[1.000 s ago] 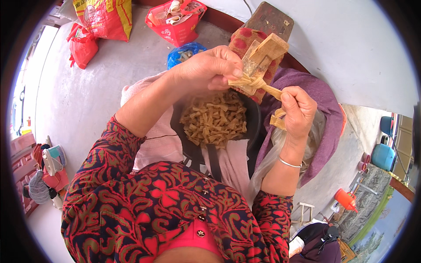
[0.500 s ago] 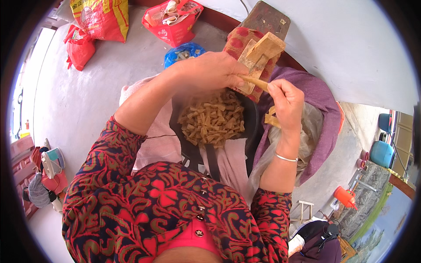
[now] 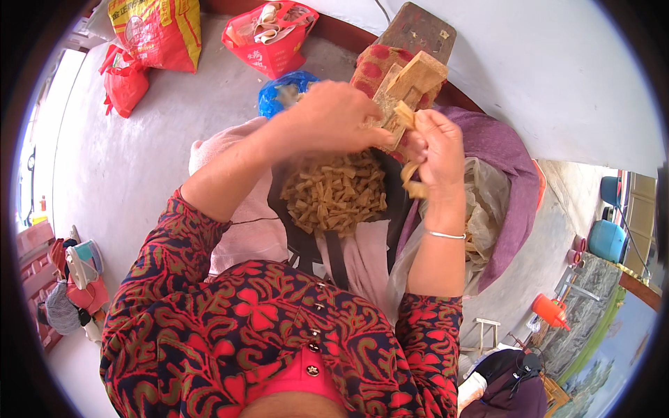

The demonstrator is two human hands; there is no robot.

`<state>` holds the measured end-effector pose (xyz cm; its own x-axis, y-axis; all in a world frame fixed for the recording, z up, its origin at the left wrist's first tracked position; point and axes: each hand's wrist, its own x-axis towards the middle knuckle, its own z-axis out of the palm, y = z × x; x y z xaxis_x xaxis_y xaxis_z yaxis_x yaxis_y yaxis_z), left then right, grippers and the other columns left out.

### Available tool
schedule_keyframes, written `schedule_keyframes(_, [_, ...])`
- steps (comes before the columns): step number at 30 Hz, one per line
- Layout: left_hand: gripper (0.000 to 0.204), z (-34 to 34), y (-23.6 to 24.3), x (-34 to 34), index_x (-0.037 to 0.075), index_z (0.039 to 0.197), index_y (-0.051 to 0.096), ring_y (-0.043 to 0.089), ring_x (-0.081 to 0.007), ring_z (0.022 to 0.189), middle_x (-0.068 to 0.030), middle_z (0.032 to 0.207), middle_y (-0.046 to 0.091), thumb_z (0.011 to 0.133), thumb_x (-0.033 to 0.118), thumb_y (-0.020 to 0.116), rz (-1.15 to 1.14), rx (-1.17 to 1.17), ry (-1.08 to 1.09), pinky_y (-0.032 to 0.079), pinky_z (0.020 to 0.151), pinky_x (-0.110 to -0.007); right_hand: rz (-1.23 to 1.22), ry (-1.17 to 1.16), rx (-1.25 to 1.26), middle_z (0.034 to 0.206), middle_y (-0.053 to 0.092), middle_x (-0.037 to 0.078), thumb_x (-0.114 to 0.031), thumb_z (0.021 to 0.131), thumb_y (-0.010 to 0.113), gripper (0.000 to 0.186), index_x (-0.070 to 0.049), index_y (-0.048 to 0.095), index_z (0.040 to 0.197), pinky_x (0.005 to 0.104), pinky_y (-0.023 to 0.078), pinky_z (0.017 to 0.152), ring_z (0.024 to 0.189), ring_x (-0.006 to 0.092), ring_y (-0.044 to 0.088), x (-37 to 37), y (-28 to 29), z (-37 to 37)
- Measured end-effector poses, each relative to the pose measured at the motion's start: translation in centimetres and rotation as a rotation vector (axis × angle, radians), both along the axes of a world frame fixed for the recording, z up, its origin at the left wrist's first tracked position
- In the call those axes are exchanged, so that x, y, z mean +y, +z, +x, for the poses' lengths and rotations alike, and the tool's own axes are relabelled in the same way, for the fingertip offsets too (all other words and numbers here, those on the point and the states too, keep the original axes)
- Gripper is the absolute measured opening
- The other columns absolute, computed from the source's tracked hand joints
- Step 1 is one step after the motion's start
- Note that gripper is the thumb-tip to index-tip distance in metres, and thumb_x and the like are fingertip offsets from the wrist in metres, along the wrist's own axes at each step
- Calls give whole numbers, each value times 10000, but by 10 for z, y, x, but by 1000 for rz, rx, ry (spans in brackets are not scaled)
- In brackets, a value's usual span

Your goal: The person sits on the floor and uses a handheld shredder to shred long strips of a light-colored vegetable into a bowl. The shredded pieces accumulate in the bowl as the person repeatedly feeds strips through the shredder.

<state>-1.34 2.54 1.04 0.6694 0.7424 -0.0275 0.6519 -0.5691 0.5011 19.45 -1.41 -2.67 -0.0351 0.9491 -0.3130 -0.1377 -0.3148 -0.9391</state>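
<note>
My left hand (image 3: pixel 333 117) is closed around the lower part of a small wooden block tool (image 3: pixel 410 85) held up in front of me. My right hand (image 3: pixel 436 150) pinches short tan strips (image 3: pixel 412 182) against the side of that tool, with more strips hanging below the fingers. A silver bangle (image 3: pixel 446 235) circles my right wrist. Under both hands a dark bag (image 3: pixel 394 209) on my lap holds a heap of several short tan pieces (image 3: pixel 337 191).
Pink cloth (image 3: pixel 244 230) and purple cloth (image 3: pixel 505 167) lie over my lap, with clear plastic (image 3: pixel 481 209) at the right. On the concrete floor are a yellow-red sack (image 3: pixel 157 31), red bags (image 3: pixel 268 35), a blue bag (image 3: pixel 282 94) and a wooden stool (image 3: pixel 418 31).
My right hand has risen from lower right up to the wooden tool, bringing tan strips to its side. My left hand keeps hold of the tool.
</note>
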Motion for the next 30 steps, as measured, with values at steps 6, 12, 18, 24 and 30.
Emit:
schedule_keyframes(6, [401, 20, -7, -26, 26, 864, 540, 596, -176, 703, -33, 662, 533, 999, 366, 375, -793, -1081, 448, 523, 689, -354, -173, 158, 611, 624, 433, -38, -242, 970, 507, 202, -60, 585, 932, 184, 302, 441, 486, 41, 347, -28, 20, -55])
schedule_keyframes(12, [335, 0, 33, -1, 109, 747, 421, 235, -76, 480, 53, 567, 264, 997, 329, 385, -1019, -1709, 500, 249, 441, -254, 85, 285, 77, 635, 451, -46, -199, 979, 486, 228, -12, 603, 923, 167, 291, 457, 529, 12, 359, -34, 43, -54])
schedule_keyframes(18, [372, -8, 14, -2, 32, 873, 537, 411, -134, 495, -18, 626, 465, 1012, 301, 322, 522, -1024, 144, 386, 475, -260, 115, 152, 727, 632, 452, -22, -195, 960, 512, 250, 29, 603, 1023, 179, 278, 448, 513, 25, 346, -43, 46, -51])
schedule_keyframes(24, [465, 16, -3, -34, 24, 1169, 614, 547, -192, 923, -133, 1047, 523, 1004, 366, 346, 187, -942, -11, 456, 836, -312, 597, -2, -298, 772, 611, 14, -55, 866, 587, 217, 24, 562, 1067, 254, 469, 582, 623, 106, 570, -42, 54, -62])
schedule_keyframes(30, [309, 18, 5, -26, 32, 1116, 638, 502, -155, 917, -67, 998, 501, 854, 162, 539, -397, -698, 183, 404, 833, -270, 600, -154, -401, 704, 581, 26, -154, 940, 538, 175, 11, 594, 962, 223, 400, 519, 588, 70, 518, -36, 20, -58])
